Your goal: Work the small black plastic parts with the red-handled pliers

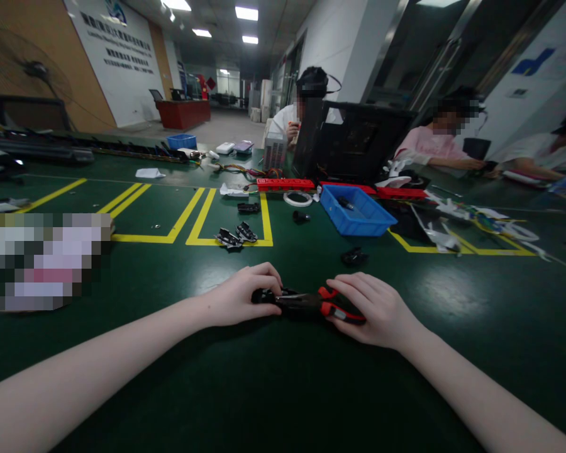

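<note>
My right hand [370, 308] is wrapped round the red-and-black handles of a pair of pliers [342, 313], whose jaws point left. In my left hand [245, 294] a small black plastic part [263, 296] is pinched between thumb and fingers. The jaws of the pliers reach to this part; whether they grip it I cannot tell. Both hands are just above the green table [283, 390]. Beyond them lie similar black parts [229, 238] inside a yellow-taped square, and another black piece [353, 256] sits to the right.
A blue bin [356, 214] holding a dark piece stands ahead to the right. Near it are a white tape roll [297, 199], a black cylinder [300, 216] and a red power strip [285, 184]. A blurred-out object [51, 264] lies left. Several people sit across the table.
</note>
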`<state>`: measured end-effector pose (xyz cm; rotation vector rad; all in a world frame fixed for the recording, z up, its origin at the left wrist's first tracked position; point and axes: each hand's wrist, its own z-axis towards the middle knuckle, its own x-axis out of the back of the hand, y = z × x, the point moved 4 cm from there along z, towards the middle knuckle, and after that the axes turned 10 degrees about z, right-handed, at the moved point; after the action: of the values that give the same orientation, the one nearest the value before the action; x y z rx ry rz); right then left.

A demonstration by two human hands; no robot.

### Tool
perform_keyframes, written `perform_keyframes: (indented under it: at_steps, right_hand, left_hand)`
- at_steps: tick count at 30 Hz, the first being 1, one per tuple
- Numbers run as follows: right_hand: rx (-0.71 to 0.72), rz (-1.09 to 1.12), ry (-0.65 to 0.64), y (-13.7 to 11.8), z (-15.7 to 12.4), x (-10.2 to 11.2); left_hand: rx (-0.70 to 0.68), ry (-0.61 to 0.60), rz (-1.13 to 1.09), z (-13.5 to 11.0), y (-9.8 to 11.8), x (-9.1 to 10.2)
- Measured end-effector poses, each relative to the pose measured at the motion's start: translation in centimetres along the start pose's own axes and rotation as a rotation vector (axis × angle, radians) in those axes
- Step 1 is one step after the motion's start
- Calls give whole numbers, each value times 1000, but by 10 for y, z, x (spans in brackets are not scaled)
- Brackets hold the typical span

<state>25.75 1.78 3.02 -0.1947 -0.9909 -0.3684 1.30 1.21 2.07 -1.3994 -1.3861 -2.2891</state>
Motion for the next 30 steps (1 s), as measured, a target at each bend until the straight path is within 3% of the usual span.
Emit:
perform_keyframes:
  at_steps: [30]
  right_hand:
    - [-42,163,-23,0,3,4]
  left_hand:
    - [-9,-15,72,0,4,0]
